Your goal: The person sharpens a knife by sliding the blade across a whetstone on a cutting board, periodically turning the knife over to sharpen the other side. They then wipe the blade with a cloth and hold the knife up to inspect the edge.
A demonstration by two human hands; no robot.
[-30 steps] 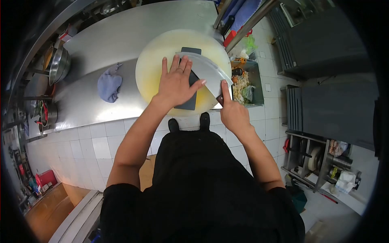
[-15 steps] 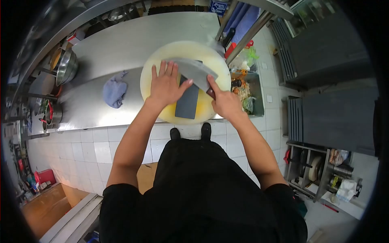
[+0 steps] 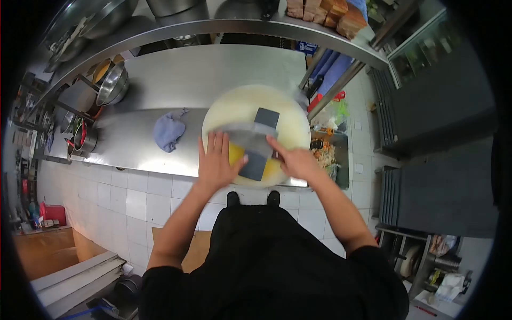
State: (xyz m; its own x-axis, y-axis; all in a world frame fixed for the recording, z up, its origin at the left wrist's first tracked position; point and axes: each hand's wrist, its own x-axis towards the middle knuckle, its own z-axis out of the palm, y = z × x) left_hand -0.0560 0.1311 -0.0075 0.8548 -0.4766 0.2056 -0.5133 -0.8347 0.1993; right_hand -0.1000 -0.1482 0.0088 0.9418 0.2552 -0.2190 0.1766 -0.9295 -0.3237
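Note:
A dark grey sharpening stone (image 3: 253, 166) lies lengthwise on a round, pale cutting board (image 3: 234, 104) with a yellow stained patch. Across the stone rests the broad blade of a cleaver (image 3: 253, 137), slightly blurred. My right hand (image 3: 296, 161) is closed round its handle, index finger stretched along the blade. My left hand (image 3: 217, 162) is open, its fingers straight and together and the thumb apart; the fingertips touch the blade near its left end. The blade covers the middle of the stone.
A crumpled blue cloth (image 3: 169, 130) lies on the steel counter (image 3: 197, 69) left of the board. Metal bowls (image 3: 113, 85) stand further left. A bin of food scraps (image 3: 344, 160) is at the right. A steel shelf (image 3: 234, 24) with blocks of meat (image 3: 325, 12) crosses above.
My head view has tilted up, so the shelf shows more. Both hands have drawn the cleaver along the stone toward me, baring the stone's far end.

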